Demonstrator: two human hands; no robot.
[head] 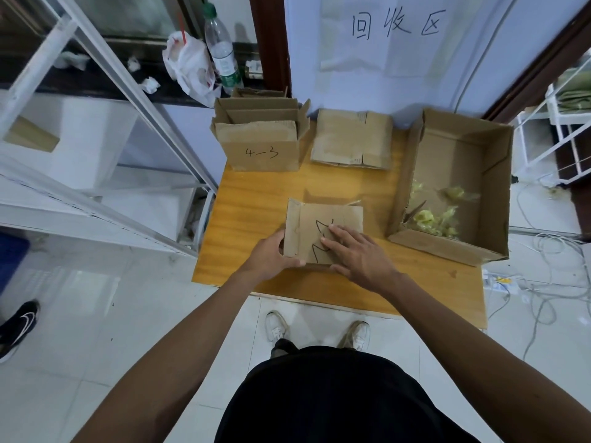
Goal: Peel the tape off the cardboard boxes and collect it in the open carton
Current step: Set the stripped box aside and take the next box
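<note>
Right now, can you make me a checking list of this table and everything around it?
Surface: wooden table, boxes standing on it.
Job's things: small box in front; 4-3 box and flat box at the back; open carton on the right, yellowish tape scraps inside.
Clutter: bottle, bag and paper wads on the ledge behind.
Hands: left hand grips the small box's left edge; right hand rests flat on top.
Cables: white cables on the floor, right.
Surroundings: sign on the wall, metal shelf at left, black shoe on the floor.
</note>
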